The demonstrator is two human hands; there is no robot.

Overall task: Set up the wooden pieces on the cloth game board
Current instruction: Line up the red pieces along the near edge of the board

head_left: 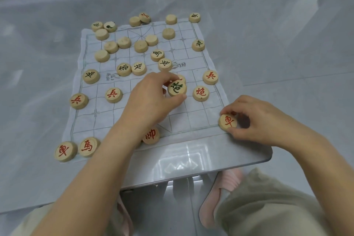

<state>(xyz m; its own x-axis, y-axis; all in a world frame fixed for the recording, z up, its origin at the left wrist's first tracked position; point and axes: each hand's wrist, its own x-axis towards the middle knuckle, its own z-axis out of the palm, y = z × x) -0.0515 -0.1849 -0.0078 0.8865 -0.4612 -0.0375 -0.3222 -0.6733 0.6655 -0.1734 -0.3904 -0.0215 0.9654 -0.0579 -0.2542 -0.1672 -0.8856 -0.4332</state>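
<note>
White cloth game board [191, 113], printed with a grid, lies spread on a glossy grey table [191, 159]. The left hand [151, 99] pinches a pale round wooden disc with a green character [177, 87] between thumb and fingers, just toward 3 o'clock from the board's middle. The right hand [256, 120] grips a pale round wooden disc with a red character [228, 121] at the board's 5 o'clock corner. Blank-faced wooden discs [124, 42] cluster toward 11 o'clock. Two red-marked wooden discs [65, 151] sit at the 7 o'clock corner.
</note>
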